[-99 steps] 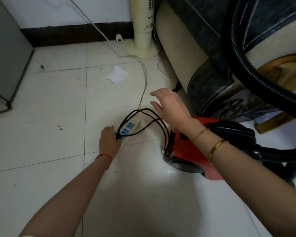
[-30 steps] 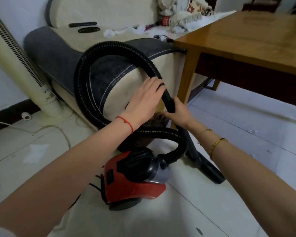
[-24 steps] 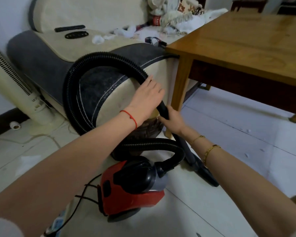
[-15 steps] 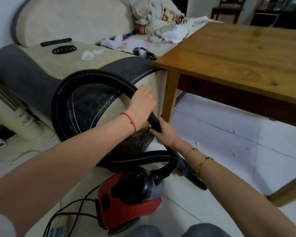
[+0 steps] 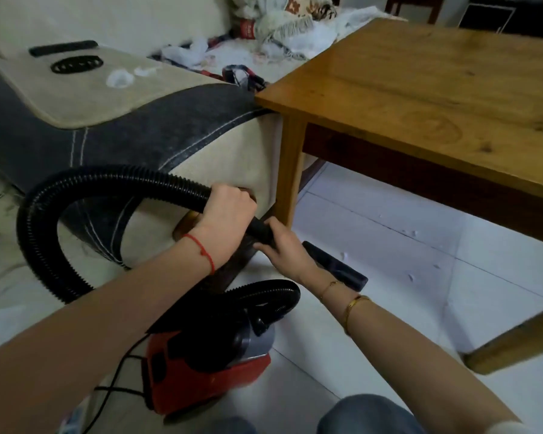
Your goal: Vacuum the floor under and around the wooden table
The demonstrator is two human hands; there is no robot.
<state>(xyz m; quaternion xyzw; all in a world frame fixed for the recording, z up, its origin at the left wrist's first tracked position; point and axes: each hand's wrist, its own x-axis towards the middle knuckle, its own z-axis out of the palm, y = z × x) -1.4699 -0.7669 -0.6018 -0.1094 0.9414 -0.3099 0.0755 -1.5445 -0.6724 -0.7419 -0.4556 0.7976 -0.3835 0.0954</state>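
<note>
Nearest to you sat the red vacuum body (image 5: 201, 374), low on the white tiled floor (image 5: 405, 270) between your forearms, its power cord (image 5: 119, 380) trailing off to the lower left. From its top the black ribbed hose (image 5: 44, 233) looped up and left, then arched back across the front of the sofa (image 5: 138, 142) to your hands.

Your left hand (image 5: 226, 211) was wrapped around the hose where the ribbing ended, fingers curled fully over it with no gap visible. Just beyond, your right hand (image 5: 282, 249) gripped the smooth black wand (image 5: 261, 231), thumb on top and fingers curled beneath; the fingertips themselves were hidden under the tube. The two hands were nearly touching.

To do this step well, you probably needed to spread that grip a little: keep the right hand steering the wand and let the left feed slack, so the loop did not tug the body over. The floor nozzle (image 5: 336, 267) lay flat on the tile just beside the near leg of the wooden table (image 5: 420, 89), so a low, level push under the apron looked like the sensible stroke.

Farther on, small white scraps (image 5: 413, 233) dotted the tiles beneath the tabletop, well apart from the nozzle. None of that floor appeared vacuumed yet.
</note>
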